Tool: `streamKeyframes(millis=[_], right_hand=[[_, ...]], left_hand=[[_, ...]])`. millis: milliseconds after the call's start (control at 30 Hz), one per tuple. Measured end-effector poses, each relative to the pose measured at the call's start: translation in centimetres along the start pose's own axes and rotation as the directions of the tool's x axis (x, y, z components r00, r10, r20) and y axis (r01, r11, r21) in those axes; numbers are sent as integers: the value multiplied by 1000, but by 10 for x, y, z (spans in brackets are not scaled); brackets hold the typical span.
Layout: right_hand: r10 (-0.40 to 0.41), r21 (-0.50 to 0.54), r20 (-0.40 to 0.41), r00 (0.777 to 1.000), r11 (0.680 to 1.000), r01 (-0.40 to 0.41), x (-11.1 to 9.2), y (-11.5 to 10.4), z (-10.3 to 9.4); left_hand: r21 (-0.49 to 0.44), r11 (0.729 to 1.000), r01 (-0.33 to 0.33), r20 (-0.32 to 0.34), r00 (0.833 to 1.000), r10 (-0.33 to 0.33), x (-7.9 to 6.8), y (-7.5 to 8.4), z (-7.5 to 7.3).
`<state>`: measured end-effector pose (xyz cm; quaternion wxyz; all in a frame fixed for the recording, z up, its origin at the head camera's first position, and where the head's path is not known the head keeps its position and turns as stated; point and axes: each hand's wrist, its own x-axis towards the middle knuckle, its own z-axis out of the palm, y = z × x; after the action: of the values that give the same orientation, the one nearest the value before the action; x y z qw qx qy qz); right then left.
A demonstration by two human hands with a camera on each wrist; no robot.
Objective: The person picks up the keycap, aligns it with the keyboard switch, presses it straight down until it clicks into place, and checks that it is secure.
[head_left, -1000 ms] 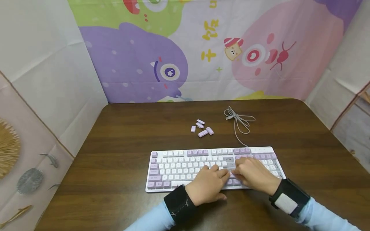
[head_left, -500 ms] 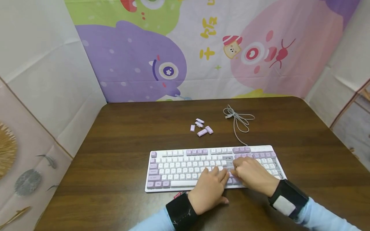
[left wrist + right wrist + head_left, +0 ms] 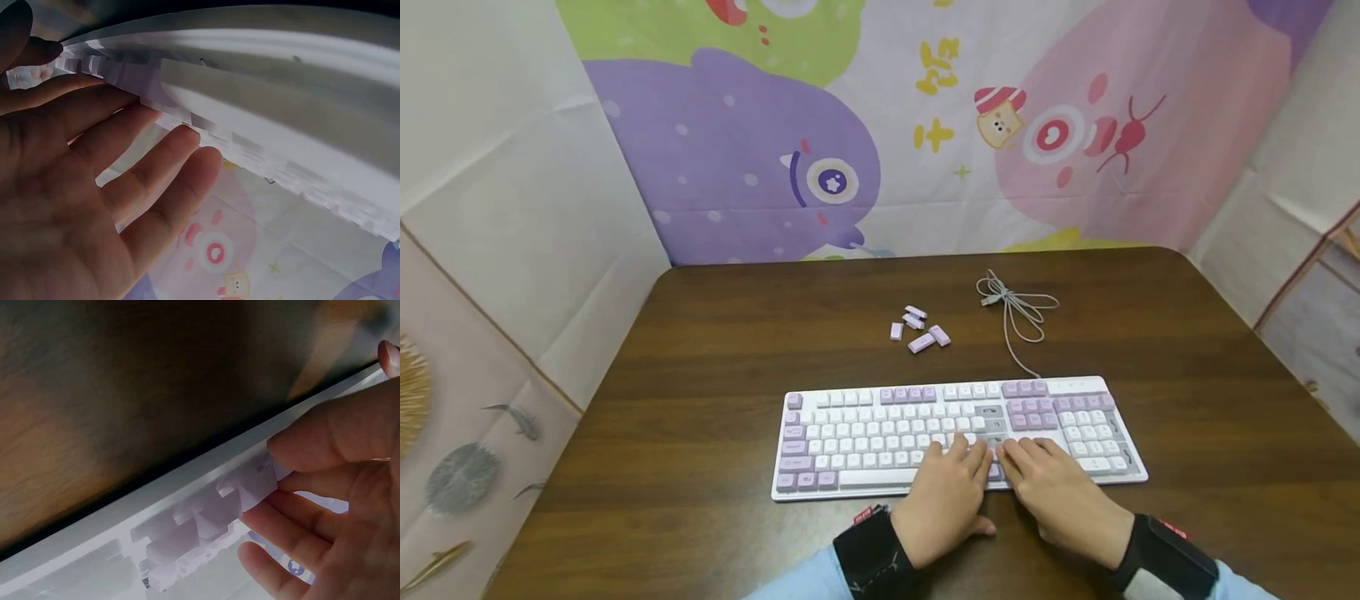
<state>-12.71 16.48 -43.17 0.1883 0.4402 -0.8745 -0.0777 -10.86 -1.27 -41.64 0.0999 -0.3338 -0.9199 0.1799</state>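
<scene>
A white and lilac keyboard (image 3: 880,479) lies on the brown table. My left hand (image 3: 946,504) rests over the right part of its main key block, fingers stretched forward; the left wrist view shows the fingertips (image 3: 209,159) right at the keys' edge. Close beside it, my right hand (image 3: 1060,492) lies with extended fingers over the lilac keys near the arrow-key area. In the right wrist view its thumb (image 3: 306,444) is at the front of a lilac key (image 3: 259,481). Grey patches without keycaps (image 3: 992,423) show beyond the hands. Some keys are hidden under the fingers.
Several loose lilac keycaps (image 3: 921,342) lie behind the keyboard. A bundled white cable (image 3: 1013,302) runs from its back edge. A cartoon-printed cloth (image 3: 760,167) hangs behind the table, with pale cloths at both sides.
My right hand has shifted down toward the front edge, its bent fingers now straighter, uncovering lilac keys and number-pad keys. The left hand stays nearly in place. The view has tilted slightly.
</scene>
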Motion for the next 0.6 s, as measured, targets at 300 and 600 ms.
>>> streamKeyframes(millis=[300, 600], right_hand=[[17, 50, -6, 1000, 999, -17, 6, 2, -2], [84, 115, -89, 992, 991, -74, -5, 13, 2]], left_hand=[[-22, 1000, -4, -53, 999, 3, -2, -1, 1], [-5, 1000, 11, -74, 997, -12, -4, 2, 6]])
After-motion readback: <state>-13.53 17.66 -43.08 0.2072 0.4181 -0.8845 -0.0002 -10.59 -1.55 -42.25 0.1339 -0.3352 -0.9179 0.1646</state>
